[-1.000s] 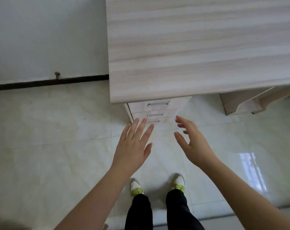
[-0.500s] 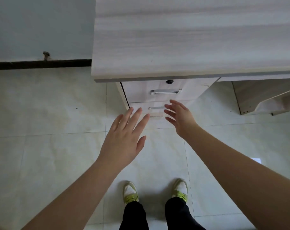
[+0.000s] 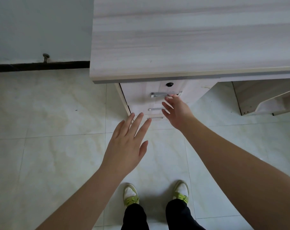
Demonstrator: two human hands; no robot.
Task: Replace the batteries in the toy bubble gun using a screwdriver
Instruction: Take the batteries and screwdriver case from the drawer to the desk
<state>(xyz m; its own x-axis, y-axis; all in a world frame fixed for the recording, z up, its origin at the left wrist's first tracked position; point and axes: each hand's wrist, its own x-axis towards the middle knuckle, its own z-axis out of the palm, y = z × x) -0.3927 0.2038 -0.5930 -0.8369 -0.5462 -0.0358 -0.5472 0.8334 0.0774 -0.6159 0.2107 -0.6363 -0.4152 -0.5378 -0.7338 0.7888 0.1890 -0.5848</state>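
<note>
1. Reaching: right hand (image 3: 177,112) is stretching toward the top drawer handle (image 3: 164,94), fingers straight, fingertips at the bar; contact unclear.
2. Left hand (image 3: 126,145) is hovering over the floor (image 3: 49,138) near the bottom drawer handle (image 3: 155,118), fingers spread, holding nothing.
3. Bubble gun, screwdriver, batteries: not showing in view.
4. Surface (image 3: 190,39) is sitting above three drawers; green-laced shoes (image 3: 131,195) are standing on the tiles.

Your right hand (image 3: 177,112) is at the top drawer (image 3: 137,95) beneath the tabletop (image 3: 190,47), fingers straight, with the fingertips at the right end of its silver bar handle (image 3: 159,94); contact cannot be confirmed. The drawer sits flush. Your left hand (image 3: 126,143) hovers flat, holding nothing.
</note>
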